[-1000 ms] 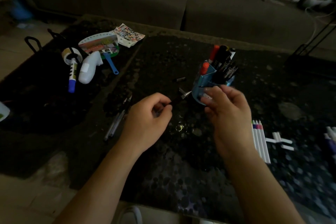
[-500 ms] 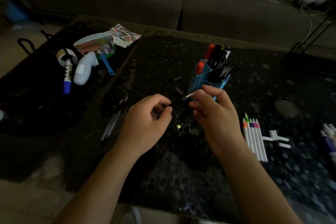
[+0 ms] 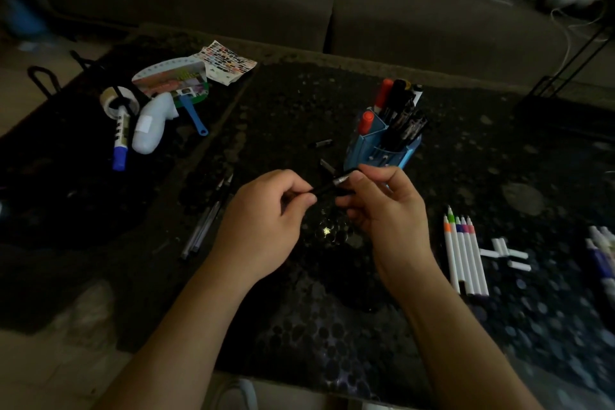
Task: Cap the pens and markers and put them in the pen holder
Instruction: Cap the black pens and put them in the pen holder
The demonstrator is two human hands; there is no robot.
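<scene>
- Underneath everything, the table (image 3: pixel 332 326) is dark and glossy, its surface patterned with small round pebble-like spots.
- Both hands meet above its middle on a slim black pen (image 3: pixel 327 188) (it has a silvery section near its far end), which lies slanted between them.
- The left hand (image 3: pixel 263 213) pinches the near end of the black pen between the thumb and curled fingers.
- The right hand (image 3: pixel 389 210) has thumb and forefinger closed on the silvery end; whether a cap sits inside those fingers I cannot tell.
- Just behind the right hand stands the pen holder (image 3: pixel 379 150), made of angular blue plastic with several pockets. Red-capped markers (image 3: pixel 366 118) stand upright at its left side, and dark pens (image 3: pixel 404 116) crowd the back.
- Two small dark caps (image 3: pixel 321 143) lie loose on the table to the left of the pen holder.
- Right of the right hand, thin white markers (image 3: pixel 466 260) lie side by side with their coloured tips bare, and short white caps (image 3: pixel 506 253) are scattered beside them.
- Left of the left hand lie a few clear pens (image 3: pixel 206 223), close together.
</scene>
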